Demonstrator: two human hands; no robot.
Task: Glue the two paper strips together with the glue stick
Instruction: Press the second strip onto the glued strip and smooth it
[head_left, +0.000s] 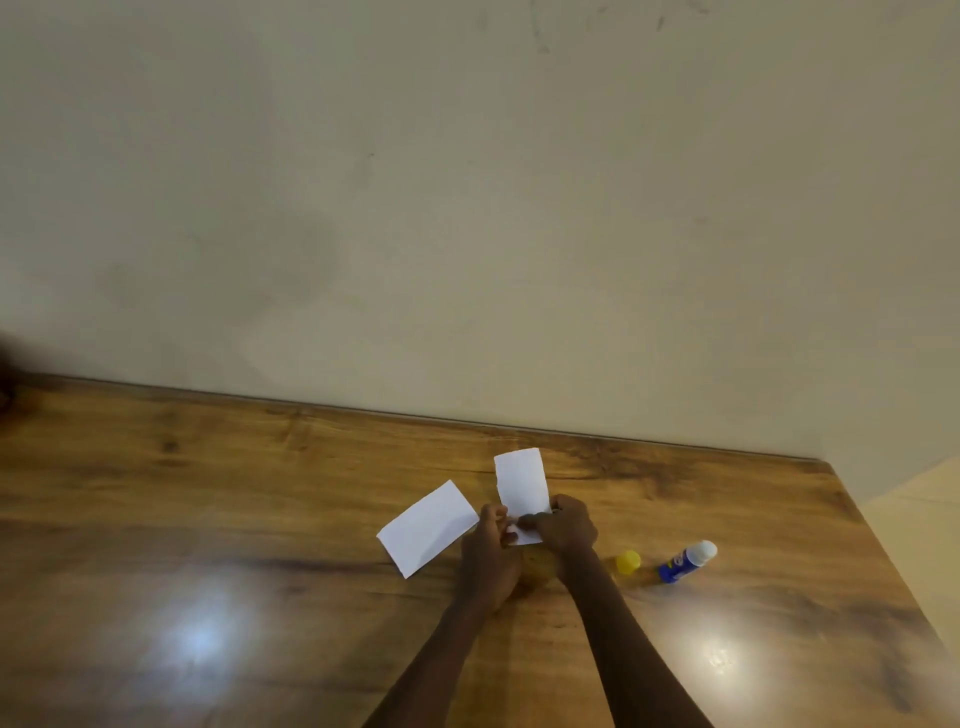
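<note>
Paper strips: one (521, 486) at lower centre, pinched at its near end by both left hand (488, 551) and right hand (569, 527); the other (427, 527) lies free, lower left of it. Glue stick (687, 561) uncapped, yellow cap (628, 562) beside it, lower right. Joining apparently not yet done. Glossy wooden table (208, 519); bare beige wall (467, 208).

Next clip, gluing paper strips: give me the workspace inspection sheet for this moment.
Surface: wooden table, glossy, two light glares.
Job's things: one paper strip lies flat, left of the hands; second paper strip held at its near end by both hands; glue stick lies on its side to the right, uncapped; yellow cap beside it.
Clutter: nothing seen.
Grippers: left hand and right hand both pinch the second strip.
Cables: nothing seen.
Surroundings: plain wall behind the table.
</note>
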